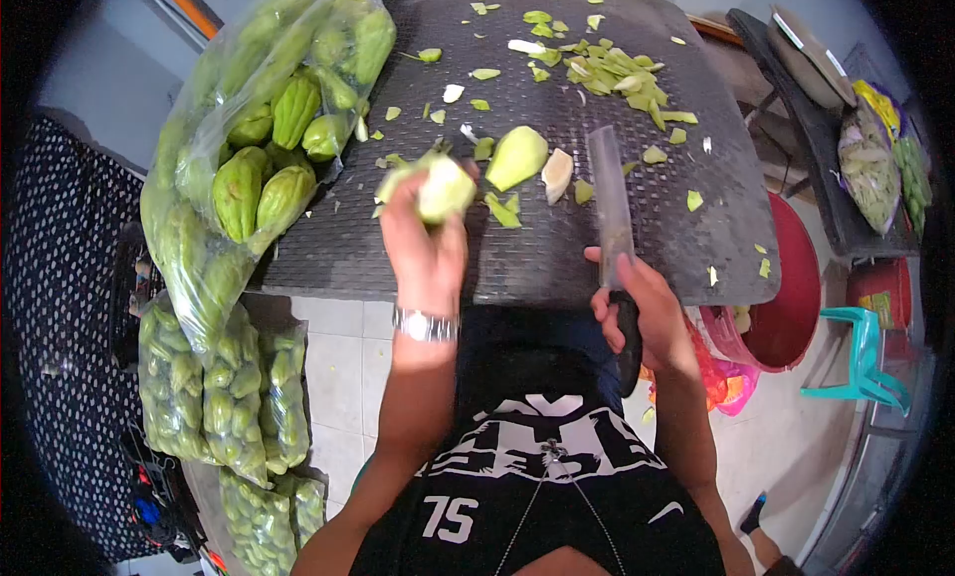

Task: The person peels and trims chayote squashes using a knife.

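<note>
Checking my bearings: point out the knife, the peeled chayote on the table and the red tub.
Knife (611, 193), head view: flat of the blade.
Peeled chayote (517, 158), head view: middle of its side.
Red tub (788, 302), head view: inner wall.

The left hand (423, 228) holds a pale chayote (447, 189). The right hand (649, 312) grips a knife (611, 198), blade toward 12 o'clock. On the surface (398, 268), peelings (612, 74) lie at 1 o'clock, a bag (204, 128) of chayotes at 10.

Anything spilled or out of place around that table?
The bag of green vegetables sags over the left edge of the table, so it may slip. Peelings lie strewn beyond their heap, probably ordinary mess.
</note>
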{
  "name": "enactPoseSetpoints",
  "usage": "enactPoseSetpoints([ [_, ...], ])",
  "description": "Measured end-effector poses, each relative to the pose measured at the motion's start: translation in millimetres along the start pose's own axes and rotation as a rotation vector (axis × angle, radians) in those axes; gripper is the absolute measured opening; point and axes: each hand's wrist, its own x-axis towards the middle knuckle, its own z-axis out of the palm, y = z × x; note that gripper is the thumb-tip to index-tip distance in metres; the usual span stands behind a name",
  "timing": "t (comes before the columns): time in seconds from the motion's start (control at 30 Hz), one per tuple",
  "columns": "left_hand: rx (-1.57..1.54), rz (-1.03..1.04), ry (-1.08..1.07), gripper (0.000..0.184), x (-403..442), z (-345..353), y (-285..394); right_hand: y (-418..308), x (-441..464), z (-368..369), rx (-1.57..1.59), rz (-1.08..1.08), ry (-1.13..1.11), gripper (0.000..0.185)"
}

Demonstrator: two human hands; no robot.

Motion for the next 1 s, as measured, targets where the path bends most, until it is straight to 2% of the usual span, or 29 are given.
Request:
enactPoseSetpoints([
  [0.03, 0.033, 0.088, 0.081, 0.027, 10, 17, 0, 4, 0, -2, -0.016, 0.012, 0.008, 0.051],
  [0.1, 0.068, -0.073, -0.037, 0.029, 19, 67, -12, 6, 1, -3, 0.050, 0.027, -0.010, 0.050],
  [0.17, 0.190, -0.189, -0.381, 0.029, 27, 94, -57, 8, 2, -4, 0.078, 0.032, -0.018, 0.047],
  [0.2, 0.411, -0.127, -0.563, 0.028, 23, 109, -86, 9, 5, -5, 0.074, 0.026, -0.019, 0.045],
  [0.27, 0.479, -0.355, -0.766, 0.028, 1, 146, -140, 9, 7, -4, 0.042, 0.029, 0.007, 0.036],
  [0.3, 0.320, -0.651, -0.776, 0.028, -16, 169, -160, 13, 9, -5, 0.035, -0.030, -0.011, 0.037],
  [0.37, 0.213, -0.755, -0.841, 0.028, -47, 197, -194, 24, 11, -9, 0.016, -0.133, -0.046, 0.039],
  [0.47, 0.053, -0.673, -0.755, 0.034, -61, 202, -198, 22, 4, -8, -0.029, -0.123, -0.004, 0.040],
  [0.57, 0.328, -0.492, -0.870, 0.033, -30, 176, -138, 16, 3, -6, 0.046, -0.032, -0.008, 0.039],
  [0.63, 0.591, -0.248, -0.782, 0.035, -4, 153, -92, 12, 2, -7, 0.085, 0.008, -0.024, 0.043],
  [0.7, 1.147, 0.345, -0.704, 0.036, 39, 114, -55, 14, 1, -10, 0.100, -0.012, -0.053, 0.048],
  [0.77, 1.713, 0.585, -0.570, 0.051, 45, 94, -11, 15, -1, -8, 0.157, 0.003, -0.051, 0.050],
  [0.87, 1.897, 0.671, -0.847, 0.065, 78, 35, -6, 16, -1, -8, 0.147, -0.007, -0.044, 0.051],
  [0.97, 2.035, 0.647, -1.039, 0.075, 76, 31, -18, 18, 0, -8, 0.116, -0.020, -0.043, 0.052],
  [1.0, 2.091, 0.568, -1.055, 0.072, 74, 39, -18, 17, -1, -7, 0.107, -0.018, -0.037, 0.052],
])
